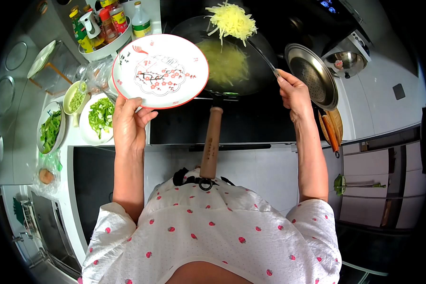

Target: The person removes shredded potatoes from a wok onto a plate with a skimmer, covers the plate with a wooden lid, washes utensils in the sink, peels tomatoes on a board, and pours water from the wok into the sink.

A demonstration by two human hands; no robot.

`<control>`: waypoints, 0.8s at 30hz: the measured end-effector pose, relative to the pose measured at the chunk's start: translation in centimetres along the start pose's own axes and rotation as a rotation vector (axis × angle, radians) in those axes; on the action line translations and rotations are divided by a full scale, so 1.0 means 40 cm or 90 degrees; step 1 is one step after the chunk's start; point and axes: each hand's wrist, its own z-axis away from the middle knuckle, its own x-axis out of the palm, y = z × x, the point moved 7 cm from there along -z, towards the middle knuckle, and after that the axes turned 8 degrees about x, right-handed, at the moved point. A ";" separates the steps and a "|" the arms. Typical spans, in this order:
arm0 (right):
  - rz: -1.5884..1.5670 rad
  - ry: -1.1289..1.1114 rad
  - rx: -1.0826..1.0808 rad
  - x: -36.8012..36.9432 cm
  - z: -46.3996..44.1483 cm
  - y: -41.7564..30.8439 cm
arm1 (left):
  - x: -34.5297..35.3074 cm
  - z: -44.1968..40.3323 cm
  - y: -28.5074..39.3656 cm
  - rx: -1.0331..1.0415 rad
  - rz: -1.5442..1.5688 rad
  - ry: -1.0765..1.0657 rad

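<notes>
Left hand: the person's left hand (131, 122) is closed around the near rim of a plate, with digits at its edge
Red-rimmed plate: a white round plate (161, 71) with printed red blossoms and dark branches, held up beside the wok and covering part of its left edge from this viewpoint
Right hand: the right hand (296, 94) is wrapped around the metal handle of a cooking utensil (265, 57), whose head is hidden under food
Pale yellow shreds: a heaped load of shreds (232, 21), resembling potato, raised on the utensil above the far side of the wok
Wok: a dark wok (265, 49) on the black cooktop (175, 130), its wooden handle (211, 142) pointing toward the person; more yellow shreds (225, 64) lie in liquid inside
Left counter: sliced green vegetables (101, 116) on a white dish, chopped green pieces (75, 101) in a small bowl, leafy greens (50, 131) on another dish
Right side: a perforated metal pan (312, 75), just beside the wok
</notes>
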 end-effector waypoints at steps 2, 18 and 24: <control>-0.009 -0.009 0.003 0.002 -0.001 0.003 | -0.003 -0.003 -0.003 0.001 0.002 0.002; 0.005 0.003 0.003 0.004 0.009 0.003 | -0.005 -0.006 -0.008 -0.003 0.000 -0.002; 0.017 0.008 0.011 -0.001 0.010 0.000 | 0.008 -0.005 -0.010 -0.012 0.007 0.003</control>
